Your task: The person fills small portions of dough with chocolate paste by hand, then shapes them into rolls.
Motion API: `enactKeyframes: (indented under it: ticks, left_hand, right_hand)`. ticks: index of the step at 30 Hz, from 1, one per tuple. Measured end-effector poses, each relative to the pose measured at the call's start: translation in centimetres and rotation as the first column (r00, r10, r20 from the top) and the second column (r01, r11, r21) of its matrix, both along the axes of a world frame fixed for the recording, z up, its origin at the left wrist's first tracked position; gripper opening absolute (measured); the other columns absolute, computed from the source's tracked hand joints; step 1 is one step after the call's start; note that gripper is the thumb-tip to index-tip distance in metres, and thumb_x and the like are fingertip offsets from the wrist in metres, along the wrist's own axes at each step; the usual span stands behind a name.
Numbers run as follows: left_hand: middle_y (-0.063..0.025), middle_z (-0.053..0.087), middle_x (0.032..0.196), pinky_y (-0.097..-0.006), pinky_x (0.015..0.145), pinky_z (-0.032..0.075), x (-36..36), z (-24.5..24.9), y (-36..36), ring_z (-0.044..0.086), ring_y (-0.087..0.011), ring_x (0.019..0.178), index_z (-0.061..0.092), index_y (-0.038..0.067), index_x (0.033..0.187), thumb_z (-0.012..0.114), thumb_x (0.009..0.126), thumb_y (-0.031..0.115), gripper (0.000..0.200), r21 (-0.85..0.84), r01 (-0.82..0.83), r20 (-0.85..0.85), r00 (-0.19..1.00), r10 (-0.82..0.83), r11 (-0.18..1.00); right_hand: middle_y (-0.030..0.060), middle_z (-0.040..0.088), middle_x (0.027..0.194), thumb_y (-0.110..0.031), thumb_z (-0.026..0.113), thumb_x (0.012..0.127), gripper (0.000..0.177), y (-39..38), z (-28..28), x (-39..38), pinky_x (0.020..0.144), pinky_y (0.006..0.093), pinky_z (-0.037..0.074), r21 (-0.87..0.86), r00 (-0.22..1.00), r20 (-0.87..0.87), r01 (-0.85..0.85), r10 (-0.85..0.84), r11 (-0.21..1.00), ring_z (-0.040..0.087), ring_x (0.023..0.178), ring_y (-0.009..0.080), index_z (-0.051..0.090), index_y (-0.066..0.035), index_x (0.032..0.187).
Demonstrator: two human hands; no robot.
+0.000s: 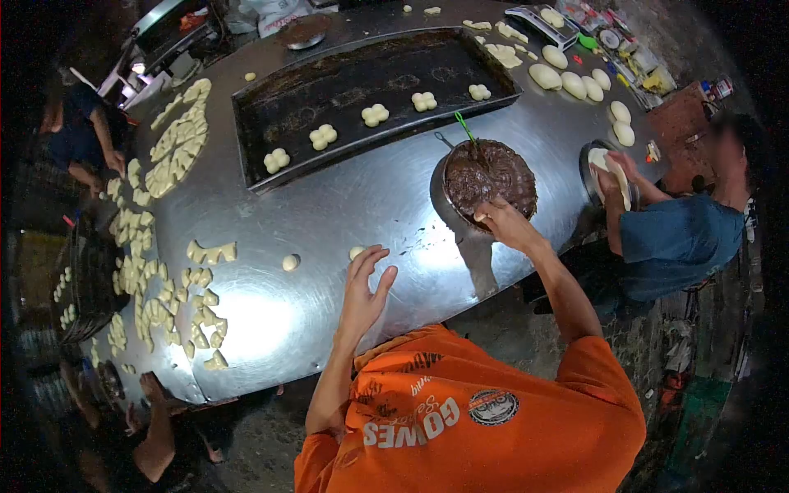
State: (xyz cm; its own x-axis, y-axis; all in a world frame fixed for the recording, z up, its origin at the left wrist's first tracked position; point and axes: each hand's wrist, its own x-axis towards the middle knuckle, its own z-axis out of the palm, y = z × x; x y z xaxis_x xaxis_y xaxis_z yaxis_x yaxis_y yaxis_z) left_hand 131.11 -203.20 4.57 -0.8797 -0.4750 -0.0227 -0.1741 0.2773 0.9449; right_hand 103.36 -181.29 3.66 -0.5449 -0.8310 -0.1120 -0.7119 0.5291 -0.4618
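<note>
My left hand (366,286) hovers over the metal table with its fingers spread and curved. A pale dough ball (357,251) lies right at its fingertips, partly covered by them. Another dough ball (290,262) rests a little to the left. My right hand (503,222) reaches over the near rim of a round pan of dark brown filling (503,168), fingers pinched together at the filling's edge. What the pinch holds, I cannot tell. A green-handled utensil (465,126) stands in the filling at the far side.
Beyond the pan, a large black baking tray (345,103) carries several clusters of dough balls. Cut dough pieces (177,148) cover the table's left. Larger dough balls (575,84) and a scale (542,26) sit at back right. A person in blue (678,246) handles flattened dough (612,174).
</note>
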Motion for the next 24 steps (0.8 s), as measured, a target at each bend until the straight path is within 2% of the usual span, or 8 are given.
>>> enactKeyframes:
  ticks: [7,9,10,13,17,22,23,24]
  left_hand:
    - [-0.013,0.057,0.133,-0.0396,0.099,0.047,0.0,-0.3,0.3,0.053,-0.0276,0.124,0.061,0.005,0.127,0.062,0.097,0.025,0.036,0.089,-0.03,-0.064,0.997,0.036,0.996]
    - [-0.0131,0.057,0.134,-0.039,0.1,0.047,-0.5,-0.1,0.8,0.054,-0.0259,0.124,0.059,0.005,0.129,0.06,0.098,0.023,0.036,0.088,-0.016,-0.074,0.997,0.022,0.996]
    - [-0.0131,0.057,0.135,-0.0389,0.102,0.046,-1.0,0.3,1.2,0.054,-0.0251,0.126,0.057,0.005,0.132,0.06,0.098,0.023,0.038,0.147,0.054,-0.09,0.995,-0.041,0.988]
    - [-0.0113,0.059,0.135,-0.0376,0.106,0.043,-2.5,0.9,2.5,0.052,-0.0219,0.127,0.045,0.006,0.144,0.054,0.102,0.021,0.045,0.382,0.225,-0.218,0.964,-0.149,0.897]
    - [-0.0091,0.063,0.122,-0.0316,0.101,0.043,-2.8,0.5,2.0,0.056,-0.017,0.118,0.045,0.005,0.142,0.053,0.103,0.018,0.042,0.421,0.097,-0.253,0.967,0.014,0.902]
    - [-0.0057,0.061,0.115,-0.0325,0.094,0.048,0.1,-0.6,-0.8,0.059,-0.0132,0.106,0.046,0.003,0.14,0.059,0.101,0.019,0.044,0.771,-0.046,-0.216,0.92,0.328,0.635]
    - [-0.0057,0.06,0.119,-0.0343,0.095,0.049,0.7,0.4,-1.2,0.06,-0.0149,0.107,0.045,0.003,0.141,0.059,0.101,0.021,0.046,0.876,-0.014,-0.223,0.874,0.432,0.481]
    - [-0.0071,0.056,0.126,-0.0382,0.099,0.049,1.3,1.5,-1.6,0.058,-0.0202,0.115,0.042,0.005,0.145,0.056,0.102,0.029,0.051,0.857,-0.03,-0.22,0.881,0.419,0.514]
  right_hand:
    - [0.0156,0.067,0.102,-0.008,0.063,0.093,0.019,0.1,0.5,-1.5,0.085,0.036,0.052,0.018,0.947,0.322,-0.011,0.004,1.0,0.063,0.102,0.0262,0.062,0.0,0.11]
    - [0.0126,0.067,0.103,-0.01,0.061,0.096,0.022,-0.1,1.3,-0.6,0.085,0.0321,0.053,0.001,0.421,0.889,0.394,-0.182,0.919,0.063,0.103,0.0201,0.061,0.002,0.114]
    - [0.0099,0.065,0.109,-0.012,0.058,0.099,0.023,-0.5,1.3,0.5,0.088,0.032,0.054,-0.05,0.245,0.966,0.501,-0.086,0.864,0.063,0.105,0.019,0.059,0.003,0.117]
    - [0.0096,0.062,0.117,-0.011,0.058,0.098,0.026,-2.2,1.8,4.2,0.092,0.0359,0.053,-0.064,-0.154,0.967,0.621,0.202,0.781,0.063,0.109,0.0243,0.055,-0.002,0.122]
    - [0.0086,0.063,0.113,-0.011,0.054,0.1,0.02,-5.8,1.5,9.2,0.084,0.036,0.054,-0.046,-0.41,0.846,0.579,0.34,0.814,0.064,0.103,0.0215,0.056,-0.005,0.119]
    - [0.0093,0.063,0.113,-0.009,0.059,0.097,0.025,-9.1,3.1,13.8,0.086,0.032,0.055,-0.017,-0.292,0.921,0.634,0.259,0.773,0.064,0.103,0.0205,0.056,-0.003,0.121]
    - [0.0093,0.063,0.113,-0.007,0.061,0.096,0.03,-9.9,4.5,15.1,0.088,0.0312,0.055,-0.162,-0.035,0.973,0.601,0.229,0.782,0.064,0.104,0.0207,0.056,-0.001,0.125]
    - [0.0094,0.063,0.114,-0.004,0.063,0.095,0.035,-10.7,5.4,16.1,0.089,0.0304,0.055,-0.297,0.228,0.952,0.533,0.204,0.792,0.065,0.104,0.0209,0.056,0.001,0.128]
